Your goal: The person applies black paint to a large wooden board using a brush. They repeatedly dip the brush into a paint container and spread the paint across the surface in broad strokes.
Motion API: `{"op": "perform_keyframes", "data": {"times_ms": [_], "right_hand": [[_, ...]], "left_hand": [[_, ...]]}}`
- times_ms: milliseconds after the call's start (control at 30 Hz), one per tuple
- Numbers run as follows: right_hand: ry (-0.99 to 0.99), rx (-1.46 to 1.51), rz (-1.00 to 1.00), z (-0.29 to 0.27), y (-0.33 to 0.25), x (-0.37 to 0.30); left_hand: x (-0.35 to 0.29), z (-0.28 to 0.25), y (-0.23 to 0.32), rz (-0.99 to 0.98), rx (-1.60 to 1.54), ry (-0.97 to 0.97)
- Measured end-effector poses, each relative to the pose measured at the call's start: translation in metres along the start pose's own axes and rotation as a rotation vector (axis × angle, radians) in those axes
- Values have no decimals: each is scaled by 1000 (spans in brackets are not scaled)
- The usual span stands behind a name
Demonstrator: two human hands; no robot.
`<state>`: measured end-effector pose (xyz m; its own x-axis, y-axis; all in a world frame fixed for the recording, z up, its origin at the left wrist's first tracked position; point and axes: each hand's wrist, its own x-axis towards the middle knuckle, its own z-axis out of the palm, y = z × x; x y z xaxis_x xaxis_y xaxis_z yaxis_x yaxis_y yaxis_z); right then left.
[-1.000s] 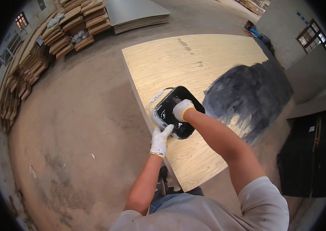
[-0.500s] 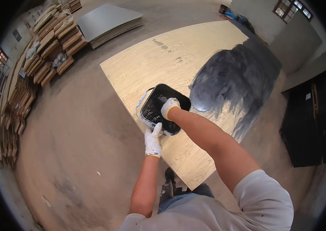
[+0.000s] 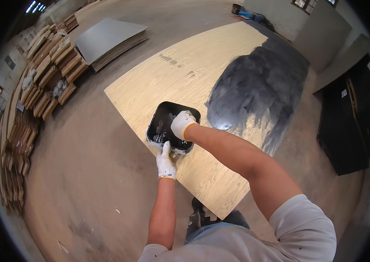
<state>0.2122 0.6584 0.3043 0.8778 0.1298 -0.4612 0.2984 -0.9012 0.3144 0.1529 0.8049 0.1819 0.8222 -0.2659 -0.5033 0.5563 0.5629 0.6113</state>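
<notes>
The bucket is a rounded square, black within, with wet, glossy streaks inside and pale smears down its outer wall. It is at the near left edge of the board; whether it rests there or is held just above cannot be told. The board is flat, pale wood with wavy grain, and a cloudy dark coating with ragged, brushed edges covers its right part.

The left hand, in a white knit glove, clasps the bucket's near wall, thumb up at the rim, other fingers mostly hidden. The right hand, gloved alike, reaches inside with fingers curled closed around a dark flat blade, mostly hidden.

Around them, from the left: stacked brown bundles, a pile of grey sheets on the dusty floor, then black panels at right.
</notes>
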Motion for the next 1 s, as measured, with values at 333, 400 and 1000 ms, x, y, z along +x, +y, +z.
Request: {"op": "perform_keyframes", "data": {"times_ms": [333,400,1000], "right_hand": [[19,100,105,-7,7,5],[33,168,142,11,17,4],[456,571,354,42,14,-8]], "left_hand": [[40,-8,9,25,-67,-16],[43,6,5,54,-35,-37],[91,1,42,33,-122,-28]]}}
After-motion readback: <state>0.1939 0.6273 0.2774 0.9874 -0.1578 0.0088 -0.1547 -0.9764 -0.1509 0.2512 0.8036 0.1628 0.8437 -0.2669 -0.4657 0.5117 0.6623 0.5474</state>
